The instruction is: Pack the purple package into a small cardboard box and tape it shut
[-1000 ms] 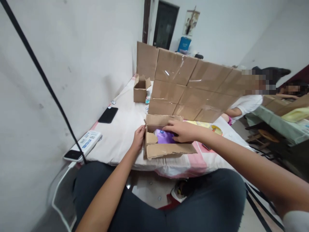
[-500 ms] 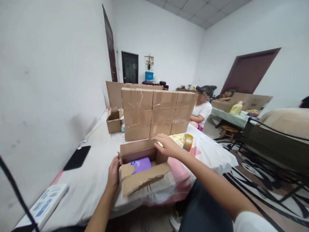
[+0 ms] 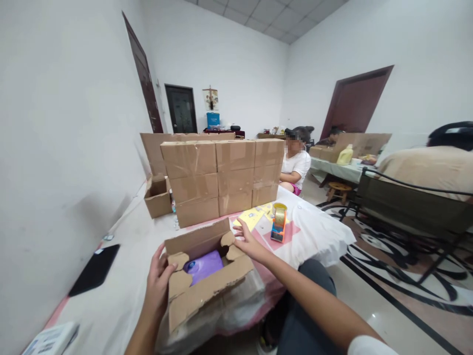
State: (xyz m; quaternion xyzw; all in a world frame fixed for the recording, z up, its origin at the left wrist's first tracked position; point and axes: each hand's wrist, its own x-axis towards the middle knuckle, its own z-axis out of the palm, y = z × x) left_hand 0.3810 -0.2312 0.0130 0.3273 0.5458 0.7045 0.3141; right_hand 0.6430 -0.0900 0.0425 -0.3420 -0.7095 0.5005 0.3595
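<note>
An open cardboard box [image 3: 210, 291] stands on the near edge of the cloth-covered table. Inside it lies a purple soft pack [image 3: 204, 266], partly hidden by the short end flaps, which are bent inward. My left hand [image 3: 158, 276] grips the box's left end, thumb over the flap and fingers along the outside. At the right end, my right hand [image 3: 248, 241] is open, fingers apart, touching the right flap. Beyond that hand stands an orange and blue tape dispenser [image 3: 278, 224] with a roll of clear tape.
Behind the box rises a stack of taped cartons [image 3: 221, 180]. A smaller open carton [image 3: 158, 198] sits left of it. Yellow printed sheets [image 3: 254, 216] lie by the dispenser. A black flat object [image 3: 95, 270] rests at left. A person in white [image 3: 297, 165] sits beyond the table.
The right end flap has been folded inward, and my right hand has slid down to the box's right end. My left thumb has come over the left flap. The view has swung right.
</note>
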